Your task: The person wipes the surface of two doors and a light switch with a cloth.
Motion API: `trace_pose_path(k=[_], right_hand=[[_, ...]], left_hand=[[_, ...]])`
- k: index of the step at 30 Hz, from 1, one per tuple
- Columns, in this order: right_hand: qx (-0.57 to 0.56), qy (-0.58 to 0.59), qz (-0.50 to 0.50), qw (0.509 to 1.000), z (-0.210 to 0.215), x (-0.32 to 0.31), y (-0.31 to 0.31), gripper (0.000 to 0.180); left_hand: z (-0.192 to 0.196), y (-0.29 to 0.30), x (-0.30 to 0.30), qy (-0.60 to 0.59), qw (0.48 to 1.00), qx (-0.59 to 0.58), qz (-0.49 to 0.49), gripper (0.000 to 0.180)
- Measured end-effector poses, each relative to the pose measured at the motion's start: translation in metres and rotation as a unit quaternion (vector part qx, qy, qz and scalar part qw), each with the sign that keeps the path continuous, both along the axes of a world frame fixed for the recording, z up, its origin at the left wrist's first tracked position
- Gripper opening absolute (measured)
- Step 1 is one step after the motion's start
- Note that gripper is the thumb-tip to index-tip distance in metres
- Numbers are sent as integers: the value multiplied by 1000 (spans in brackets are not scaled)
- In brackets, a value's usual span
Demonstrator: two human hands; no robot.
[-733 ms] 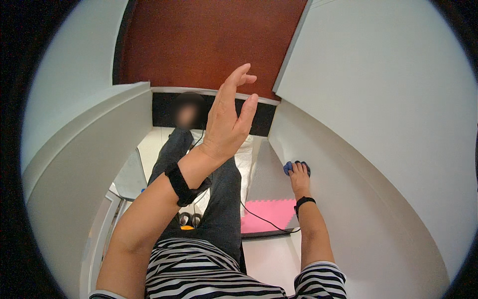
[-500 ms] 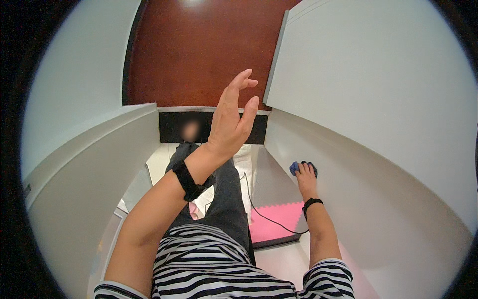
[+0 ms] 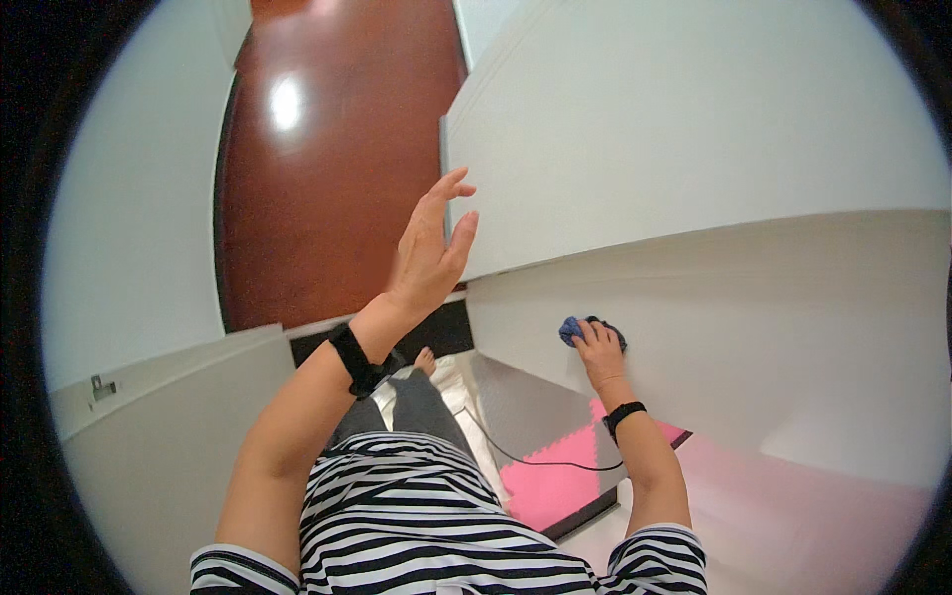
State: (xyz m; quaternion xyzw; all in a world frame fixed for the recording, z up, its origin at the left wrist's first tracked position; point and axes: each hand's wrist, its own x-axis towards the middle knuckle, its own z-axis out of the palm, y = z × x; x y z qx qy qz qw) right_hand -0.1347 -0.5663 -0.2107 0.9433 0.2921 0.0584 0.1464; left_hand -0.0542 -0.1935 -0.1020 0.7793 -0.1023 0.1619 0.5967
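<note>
The right hand (image 3: pixel 600 349) has its fingers curled over a bunched blue cloth (image 3: pixel 572 332), which it holds against the pale panel (image 3: pixel 734 317); part of the cloth shows past the left side of the fingers, and a darker part shows at their tips and right side. The left hand (image 3: pixel 424 256) is raised in the air, up and to the left of the cloth and well apart from it, its thumb spread from loosely bent fingers and its grasp unfilled. A black band (image 3: pixel 623 419) circles the right wrist, just below the cloth; a wider black strap (image 3: pixel 352 359) is on the left wrist, far to the cloth's left.

Down and to the left of the cloth lie a grey mat (image 3: pixel 526 397) and a pink mat (image 3: pixel 550 481) with a toothed edge, and a black cable (image 3: pixel 550 463) curves across them. Farther left are a bare foot (image 3: pixel 425 359), the grey trousers (image 3: pixel 426 409) and a white sheet (image 3: pixel 458 382); the striped shirt (image 3: pixel 416 496) is below these. Above the cloth rises a white board (image 3: pixel 694 129). Up and to the left of the cloth is the glossy brown floor (image 3: pixel 327 198), with a bright glare on it. Farthest left of the cloth stands another panel (image 3: pixel 198 456), with a metal latch (image 3: pixel 102 387) near its upper edge.
</note>
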Motion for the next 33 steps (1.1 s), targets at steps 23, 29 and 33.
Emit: trace_pose_path(k=[23, 29, 33], right_hand=[[-27, -624, -49, 780, 503, 134, 147, 34], [-107, -586, -95, 797, 441, 177, 148, 28], [-123, -500, -50, 856, 355, 194, 141, 30]], left_hand=[[104, -7, 47, -143, 971, -26, -189, 49], [103, -14, 73, -115, 971, -54, -204, 49], [91, -1, 80, -91, 976, -38, -195, 50]])
